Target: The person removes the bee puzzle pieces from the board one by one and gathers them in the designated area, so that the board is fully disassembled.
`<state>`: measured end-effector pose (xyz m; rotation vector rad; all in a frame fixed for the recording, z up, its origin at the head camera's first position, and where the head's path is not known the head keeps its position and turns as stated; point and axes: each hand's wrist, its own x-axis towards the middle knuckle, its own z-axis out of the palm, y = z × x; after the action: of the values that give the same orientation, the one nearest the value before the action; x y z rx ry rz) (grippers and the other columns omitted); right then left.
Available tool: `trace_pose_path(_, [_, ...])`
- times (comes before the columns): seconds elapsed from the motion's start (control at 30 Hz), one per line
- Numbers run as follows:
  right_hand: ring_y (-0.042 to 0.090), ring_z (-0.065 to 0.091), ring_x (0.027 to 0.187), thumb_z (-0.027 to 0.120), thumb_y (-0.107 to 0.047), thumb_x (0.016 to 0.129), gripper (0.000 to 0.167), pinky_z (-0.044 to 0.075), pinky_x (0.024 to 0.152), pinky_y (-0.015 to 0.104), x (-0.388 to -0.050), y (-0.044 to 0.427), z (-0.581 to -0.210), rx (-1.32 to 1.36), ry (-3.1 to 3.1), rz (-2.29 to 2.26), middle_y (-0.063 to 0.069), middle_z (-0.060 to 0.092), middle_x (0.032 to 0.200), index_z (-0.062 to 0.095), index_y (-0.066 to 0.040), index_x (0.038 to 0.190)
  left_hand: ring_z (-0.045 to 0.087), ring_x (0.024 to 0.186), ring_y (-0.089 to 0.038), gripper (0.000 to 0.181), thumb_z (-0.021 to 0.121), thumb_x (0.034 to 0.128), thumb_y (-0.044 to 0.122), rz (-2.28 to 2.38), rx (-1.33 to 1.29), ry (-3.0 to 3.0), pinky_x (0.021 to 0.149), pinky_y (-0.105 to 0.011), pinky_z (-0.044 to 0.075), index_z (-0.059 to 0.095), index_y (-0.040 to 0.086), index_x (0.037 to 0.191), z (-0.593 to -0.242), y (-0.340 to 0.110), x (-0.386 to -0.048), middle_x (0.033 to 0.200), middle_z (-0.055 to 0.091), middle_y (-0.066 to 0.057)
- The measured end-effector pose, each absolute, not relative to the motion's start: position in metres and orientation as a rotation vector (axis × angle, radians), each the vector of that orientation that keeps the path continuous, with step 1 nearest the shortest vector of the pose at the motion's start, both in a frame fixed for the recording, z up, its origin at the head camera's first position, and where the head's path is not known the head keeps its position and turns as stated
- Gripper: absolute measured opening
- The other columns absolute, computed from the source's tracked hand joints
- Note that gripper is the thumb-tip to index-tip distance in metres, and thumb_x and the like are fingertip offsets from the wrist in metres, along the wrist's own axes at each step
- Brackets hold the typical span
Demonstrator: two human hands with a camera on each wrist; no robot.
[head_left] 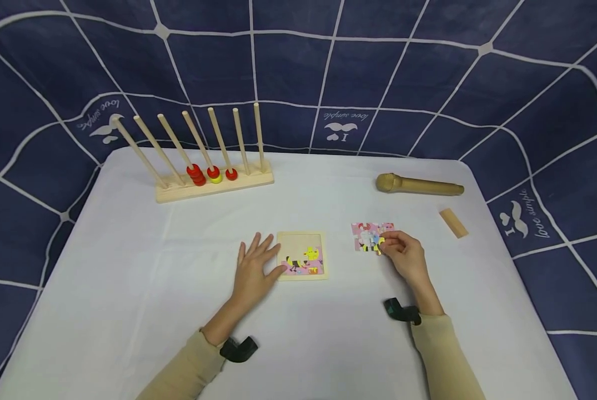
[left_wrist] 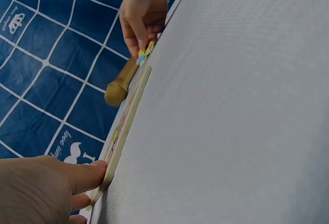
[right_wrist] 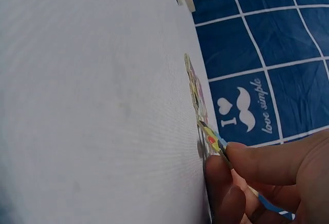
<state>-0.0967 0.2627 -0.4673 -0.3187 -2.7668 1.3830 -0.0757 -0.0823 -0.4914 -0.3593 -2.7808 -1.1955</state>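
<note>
A square wooden puzzle tray (head_left: 302,235) lies on the table, with pink and yellow pieces (head_left: 312,262) fitted along its lower part. My left hand (head_left: 255,275) is spread at the tray's left side, the thumb touching its edge; in the left wrist view that thumb (left_wrist: 87,176) rests against the rim. To the right of the tray lies a joined patch of puzzle pieces (head_left: 363,236). Over its right end my right hand (head_left: 405,256) pinches a yellow and blue puzzle piece (right_wrist: 213,141) between thumb and fingers. The fingers partly cover that piece.
An abacus stand (head_left: 213,186) with upright pegs and several red and yellow beads stands at the back left. A gold toy microphone (head_left: 420,185) lies at the back right, and a small wooden block (head_left: 453,223) is in front of it. Blue checked cloth (head_left: 298,66) hangs behind.
</note>
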Motion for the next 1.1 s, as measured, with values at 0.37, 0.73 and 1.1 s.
trace_pose_path(0.37, [0.016, 0.058, 0.076, 0.070, 0.001, 0.085, 0.018, 0.040, 0.061, 0.011, -0.096, 0.259, -0.472, -0.260, -2.756, 1.160, 0.018, 0.069, 0.089, 0.071, 0.002, 0.104, 0.031, 0.145, -0.040, 0.054, 0.083, 0.0773, 0.022, -1.180, -0.364, -2.769, 0.116, -0.064, 0.009, 0.066, 0.001, 0.124, -0.491, -0.082, -0.075, 0.145, 0.050, -0.016])
trace_pose_path(0.73, [0.021, 0.058, 0.076, 0.071, 0.001, 0.084, 0.018, 0.036, 0.061, 0.014, -0.096, 0.255, -0.474, -0.216, -2.748, 1.063, 0.016, 0.067, 0.087, 0.072, 0.002, 0.102, 0.032, 0.144, -0.041, 0.054, 0.083, 0.0768, 0.021, -1.181, -0.361, -2.754, 0.116, -0.065, 0.010, 0.066, 0.001, 0.123, -0.492, -0.082, -0.075, 0.144, 0.051, -0.017])
trace_pose_path(1.1, [0.017, 0.057, 0.076, 0.071, -0.003, 0.086, 0.019, 0.038, 0.062, 0.014, -0.094, 0.249, -0.462, -0.264, -2.700, 1.067, 0.014, 0.068, 0.087, 0.072, -0.001, 0.105, 0.031, 0.145, -0.039, 0.054, 0.083, 0.0769, 0.021, -1.170, -0.363, -2.768, 0.117, -0.064, 0.010, 0.066, 0.001, 0.124, -0.490, -0.082, -0.075, 0.145, 0.051, -0.016])
